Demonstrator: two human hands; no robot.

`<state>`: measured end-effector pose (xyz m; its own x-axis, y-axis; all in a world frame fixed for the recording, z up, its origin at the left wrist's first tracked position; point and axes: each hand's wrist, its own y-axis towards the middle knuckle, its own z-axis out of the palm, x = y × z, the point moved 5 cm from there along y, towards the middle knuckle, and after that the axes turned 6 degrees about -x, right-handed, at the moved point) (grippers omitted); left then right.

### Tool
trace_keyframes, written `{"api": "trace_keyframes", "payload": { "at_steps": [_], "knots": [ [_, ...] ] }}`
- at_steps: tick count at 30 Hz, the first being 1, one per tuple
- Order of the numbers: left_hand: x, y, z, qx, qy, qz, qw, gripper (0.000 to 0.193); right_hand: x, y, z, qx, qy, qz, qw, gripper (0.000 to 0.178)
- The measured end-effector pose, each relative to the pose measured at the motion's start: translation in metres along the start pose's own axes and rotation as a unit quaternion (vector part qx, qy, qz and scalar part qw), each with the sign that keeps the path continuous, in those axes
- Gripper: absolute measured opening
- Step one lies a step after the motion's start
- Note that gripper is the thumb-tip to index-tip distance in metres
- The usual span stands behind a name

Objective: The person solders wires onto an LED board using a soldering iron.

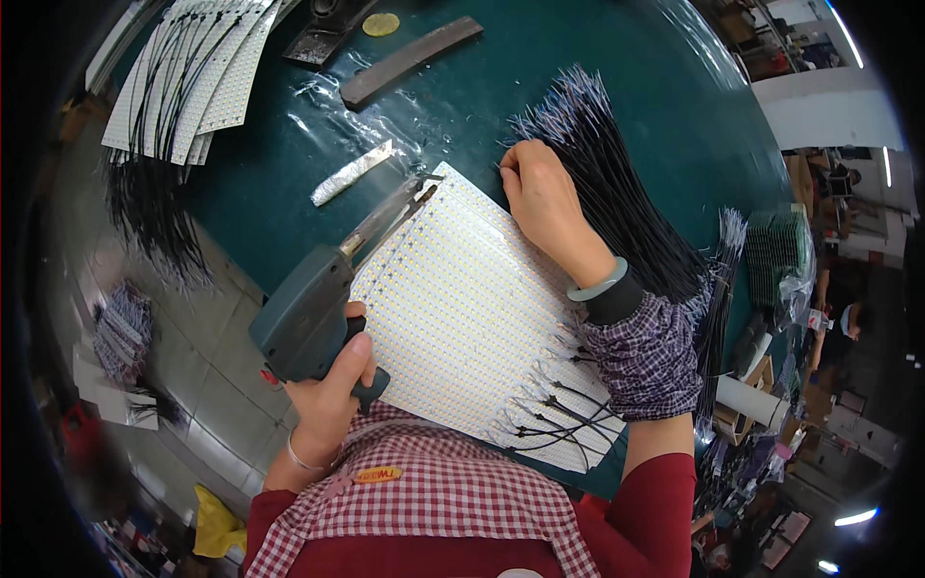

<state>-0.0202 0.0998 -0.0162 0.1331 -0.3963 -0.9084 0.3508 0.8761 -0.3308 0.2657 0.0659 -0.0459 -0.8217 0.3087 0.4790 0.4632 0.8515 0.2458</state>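
My left hand [332, 395] is wrapped round the grip of a dark soldering gun [306, 306], its long tip reaching the top corner of a stack of white LED boards [462, 299]. Rows of small yellowish LEDs cover the boards. Short black wires [554, 409] lie over their lower right end. My right hand [544, 193] has its fingers curled together at the left edge of a big bundle of black wires [626, 183] with pale stripped ends. What those fingertips hold, if anything, is too small to tell.
On the green table [665, 67] lie a dark metal bar [412, 63], a crumpled silvery strip [353, 173] and a round yellowish pad [381, 24]. More wired LED boards [226, 91] overhang the far left edge. Another wire bundle [718, 308] and stacked green boards [776, 250] stand at right.
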Motion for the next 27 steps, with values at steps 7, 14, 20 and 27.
{"api": "trace_keyframes", "payload": {
  "at_steps": [7, 14, 20, 27],
  "knots": [
    [0.002, -0.004, 0.011, 0.036, 0.026, -0.003, 0.999, 0.037, -0.006, -0.027, -0.041, -0.035, 0.241, 0.192, 0.951, 0.007],
    [0.009, -0.013, 0.03, 0.091, 0.06, -0.033, 0.993, 0.031, -0.002, -0.098, -0.132, -0.056, 0.116, 0.223, 0.966, 0.007],
    [0.024, -0.028, 0.064, 0.205, 0.132, -0.094, 0.965, 0.03, -0.029, -0.138, -0.11, -0.084, 0.122, 0.204, 0.968, 0.007],
    [0.035, -0.031, 0.075, 0.21, 0.166, -0.108, 0.958, 0.027, -0.03, -0.148, -0.087, -0.09, 0.155, 0.254, 0.95, 0.006]
  ]
}}
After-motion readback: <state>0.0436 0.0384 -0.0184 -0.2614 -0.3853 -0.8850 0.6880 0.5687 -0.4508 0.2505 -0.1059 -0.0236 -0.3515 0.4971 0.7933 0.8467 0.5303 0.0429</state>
